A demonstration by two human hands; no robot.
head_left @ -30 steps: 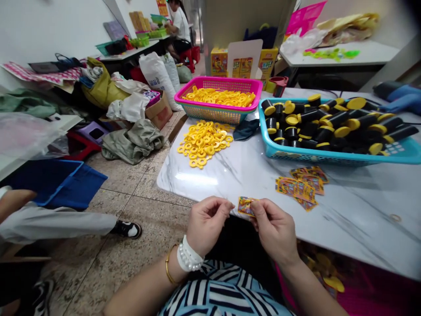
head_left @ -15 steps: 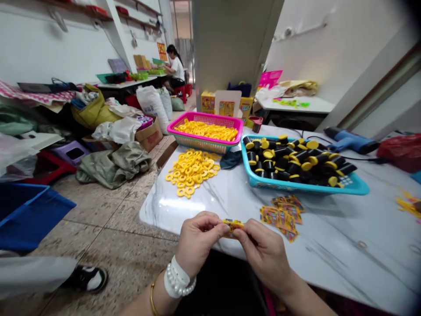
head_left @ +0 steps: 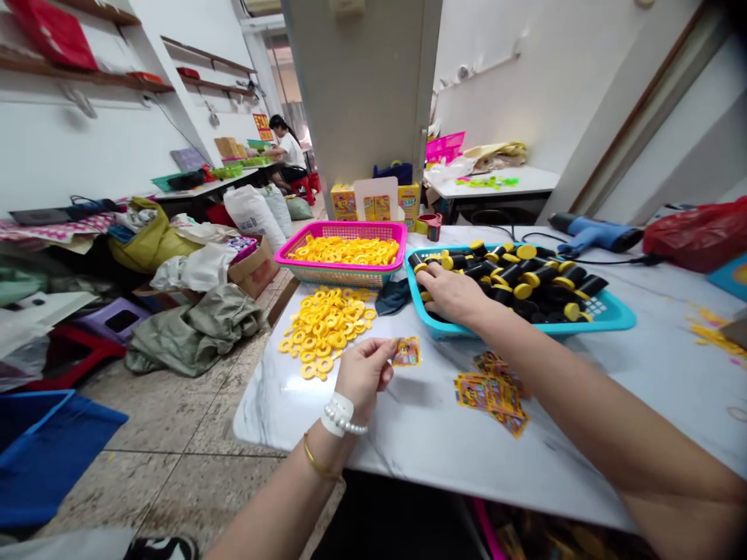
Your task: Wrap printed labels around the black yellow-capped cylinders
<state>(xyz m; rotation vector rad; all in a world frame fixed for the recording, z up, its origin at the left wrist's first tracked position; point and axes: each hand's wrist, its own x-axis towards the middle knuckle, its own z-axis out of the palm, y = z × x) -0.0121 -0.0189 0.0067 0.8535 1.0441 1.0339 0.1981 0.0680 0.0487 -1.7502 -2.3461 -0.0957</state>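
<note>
My left hand point(head_left: 366, 373) pinches a small printed plastic label point(head_left: 407, 351), yellow and orange, between thumb and fingers above the table. My right hand point(head_left: 452, 294) reaches over the near rim of the blue basket point(head_left: 560, 330), at its left end. Its fingers touch the black tubes with yellow caps point(head_left: 507, 274) heaped there; the fingertips are partly hidden, so I cannot tell whether they grip one. A loose pile of similar labels point(head_left: 493, 391) lies in front of the basket, beneath my right forearm. Yellow rings point(head_left: 327, 327) are piled on the table left of my hands.
Behind the ring pile stands a pink basket point(head_left: 341, 272) filled with yellow rings. A dark cloth point(head_left: 393, 297) lies between the baskets. A blue heat gun point(head_left: 595, 233) with a cord rests at the back right, near a red plastic bag point(head_left: 694, 233). Another person point(head_left: 289, 152) sits far back.
My right hand has let go of the label and moved up into the blue basket. My left hand keeps the label, now held flatter and farther forward. The view has turned slightly right.
</note>
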